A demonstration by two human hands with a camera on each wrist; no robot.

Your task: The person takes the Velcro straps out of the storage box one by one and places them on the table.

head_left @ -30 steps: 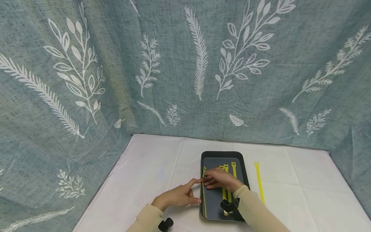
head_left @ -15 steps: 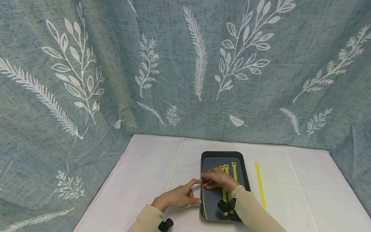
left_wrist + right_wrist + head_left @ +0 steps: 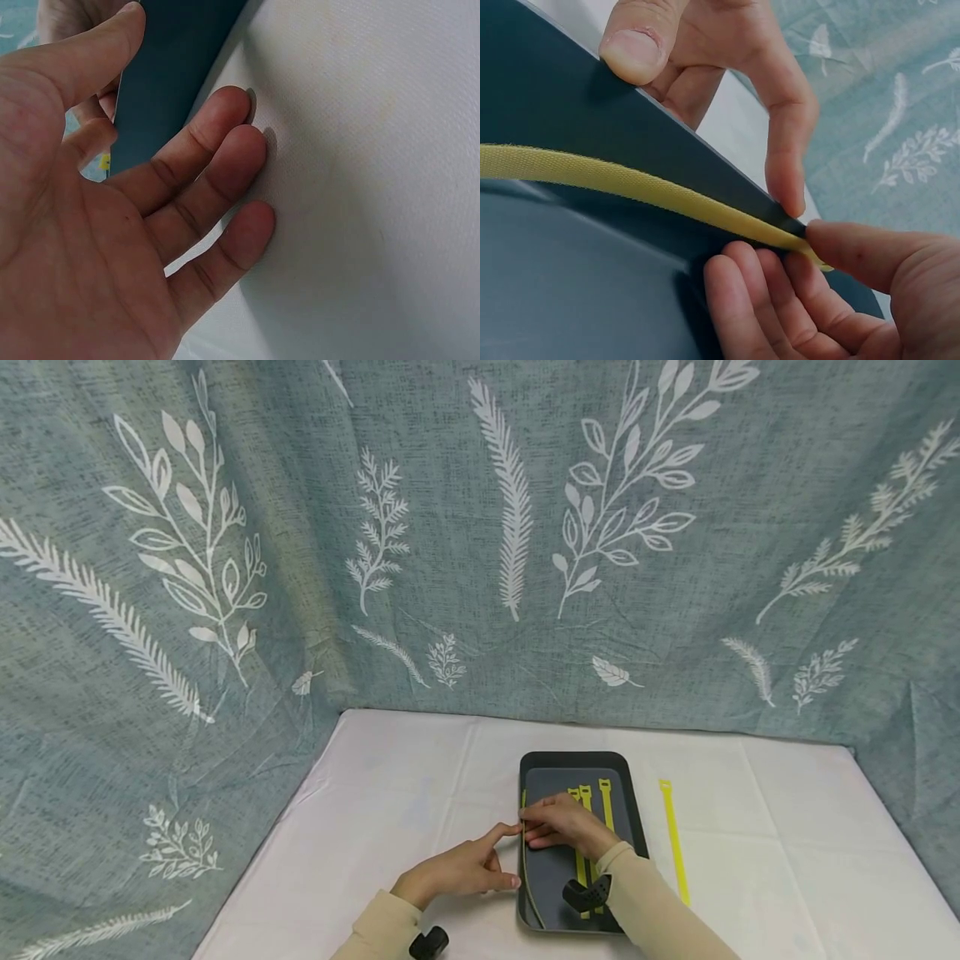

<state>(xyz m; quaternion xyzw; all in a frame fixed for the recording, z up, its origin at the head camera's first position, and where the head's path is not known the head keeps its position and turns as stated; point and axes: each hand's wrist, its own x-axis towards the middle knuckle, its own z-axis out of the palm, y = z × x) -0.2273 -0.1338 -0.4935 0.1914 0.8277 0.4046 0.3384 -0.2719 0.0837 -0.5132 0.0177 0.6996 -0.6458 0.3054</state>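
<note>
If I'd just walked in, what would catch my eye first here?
Probably the teal cloth with white leaf prints, filling most of the head view behind the white table. Next, the bright yellow strap pinched in the right hand along the left side of the dark tray, whose rim the left hand touches. A lone strap lies to the tray's right.

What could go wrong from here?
1. Strap slip: the right grip pinches the yellow strap near one end and the rest bows, so it could twist or spring loose.
2. Snag: the right-wrist camera hangs over other straps in the tray; a dip might drag them askew.
3. Tray shift: the left grip appears to meet the tray's rim with just thumb and index finger, perhaps too lightly to steady it.
</note>
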